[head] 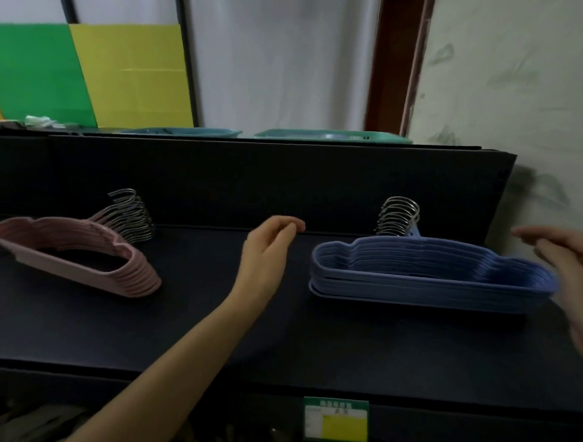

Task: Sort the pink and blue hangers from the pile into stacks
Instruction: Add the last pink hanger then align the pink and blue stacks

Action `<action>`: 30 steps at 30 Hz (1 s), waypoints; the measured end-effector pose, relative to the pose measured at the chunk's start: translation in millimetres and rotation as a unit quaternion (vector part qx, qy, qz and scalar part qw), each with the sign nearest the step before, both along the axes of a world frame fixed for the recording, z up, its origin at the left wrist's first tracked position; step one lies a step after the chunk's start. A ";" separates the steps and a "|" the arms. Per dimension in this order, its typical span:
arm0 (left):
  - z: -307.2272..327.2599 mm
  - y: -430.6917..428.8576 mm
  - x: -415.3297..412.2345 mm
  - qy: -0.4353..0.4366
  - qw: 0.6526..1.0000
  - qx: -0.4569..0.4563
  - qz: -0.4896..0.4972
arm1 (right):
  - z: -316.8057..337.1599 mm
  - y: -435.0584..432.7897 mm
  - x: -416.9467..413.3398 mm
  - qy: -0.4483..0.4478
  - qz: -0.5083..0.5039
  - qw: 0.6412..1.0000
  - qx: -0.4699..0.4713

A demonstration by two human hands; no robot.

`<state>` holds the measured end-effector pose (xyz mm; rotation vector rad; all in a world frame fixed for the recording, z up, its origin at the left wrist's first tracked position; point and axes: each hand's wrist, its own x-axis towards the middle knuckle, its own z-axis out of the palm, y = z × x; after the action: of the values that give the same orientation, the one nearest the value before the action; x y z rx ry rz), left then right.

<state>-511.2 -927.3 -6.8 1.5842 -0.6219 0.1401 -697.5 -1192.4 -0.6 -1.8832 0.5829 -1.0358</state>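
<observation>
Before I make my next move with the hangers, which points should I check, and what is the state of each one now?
1. Left hand free: ok, it holds nothing.
2. Right hand free: ok, it holds nothing, though it is blurred.
3. Pink stack has only pink hangers: ok.
4. Blue stack has only blue hangers: ok.
5. Pink stack straight: not ok, its hangers fan out sideways.
6. No unsorted hangers remain: cannot tell; none shows on the table, but its left part is out of view.
</observation>
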 end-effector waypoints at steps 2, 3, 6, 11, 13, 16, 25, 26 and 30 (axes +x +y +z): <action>2.8 31.9 2.7 -0.106 0.993 0.036 0.025 | 1.5 17.4 5.4 -0.009 0.060 0.998 -0.028; 3.7 49.5 5.1 -0.152 0.986 0.050 0.039 | 1.4 31.1 11.1 -0.003 0.075 0.996 -0.046; 6.8 103.3 17.5 -0.239 0.965 0.085 0.074 | 11.3 98.1 36.1 -0.009 0.178 0.981 -0.074; 11.1 201.1 54.3 -0.280 0.946 0.097 0.130 | 21.9 212.8 80.3 0.007 0.305 0.950 -0.059; 11.1 241.1 74.3 -0.284 0.940 0.101 0.160 | 17.3 245.2 104.1 0.038 0.316 0.947 -0.047; 7.1 293.8 108.7 -0.259 0.936 0.086 0.224 | 6.9 295.4 141.0 0.072 0.334 0.940 0.004; -29.0 366.6 237.9 0.248 0.955 -0.081 0.145 | -38.4 390.7 227.3 0.018 0.186 0.950 0.248; -28.4 365.4 244.3 0.265 0.954 -0.077 0.116 | -37.8 394.3 233.1 0.008 0.170 0.944 0.281; -23.5 358.7 254.1 0.293 0.951 -0.081 0.051 | -35.8 408.8 248.1 -0.012 0.148 0.927 0.345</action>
<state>-257.1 -568.6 -30.3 1.4022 -0.0606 -0.1967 -449.4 -783.6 -36.4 -1.2758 0.5367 -0.5474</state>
